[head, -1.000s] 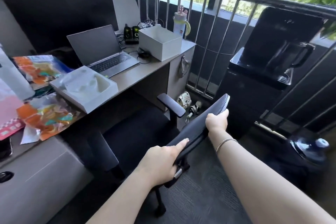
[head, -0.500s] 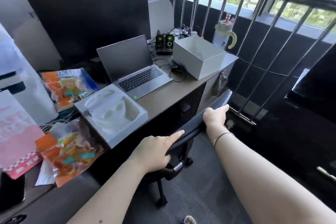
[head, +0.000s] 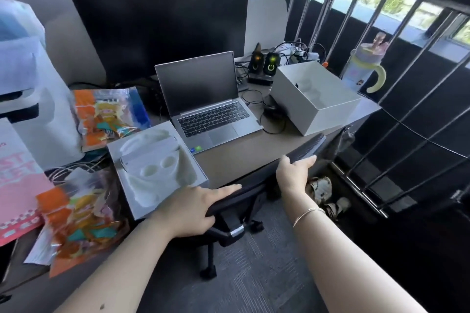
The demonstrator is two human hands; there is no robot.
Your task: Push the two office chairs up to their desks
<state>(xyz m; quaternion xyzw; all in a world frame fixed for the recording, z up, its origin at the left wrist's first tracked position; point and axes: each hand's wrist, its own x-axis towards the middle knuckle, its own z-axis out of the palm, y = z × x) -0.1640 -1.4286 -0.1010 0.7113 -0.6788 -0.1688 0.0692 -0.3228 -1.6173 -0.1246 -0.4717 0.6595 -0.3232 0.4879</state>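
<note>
A black office chair (head: 256, 187) stands tight against the front edge of a beige desk (head: 244, 157); only the top rim of its backrest, its rear bracket and part of its wheeled base show, the seat hidden under the desk. My left hand (head: 193, 208) grips the left part of the backrest top, fingers laid along it. My right hand (head: 292, 173) holds the right part of the same rim. A second chair is not in view.
On the desk sit an open laptop (head: 206, 104), an open white box (head: 315, 99), a white moulded packaging tray (head: 157, 168) overhanging the edge, snack bags (head: 76, 221), small speakers (head: 264, 63) and a pastel bottle (head: 363, 68). A metal railing (head: 396, 114) runs along the right. Shoes (head: 320, 188) lie beside the desk.
The chair has rolled forward under the desk; its seat and armrest, visible a second ago, are now hidden. Both hands kept their hold and I have moved closer to the desk.
</note>
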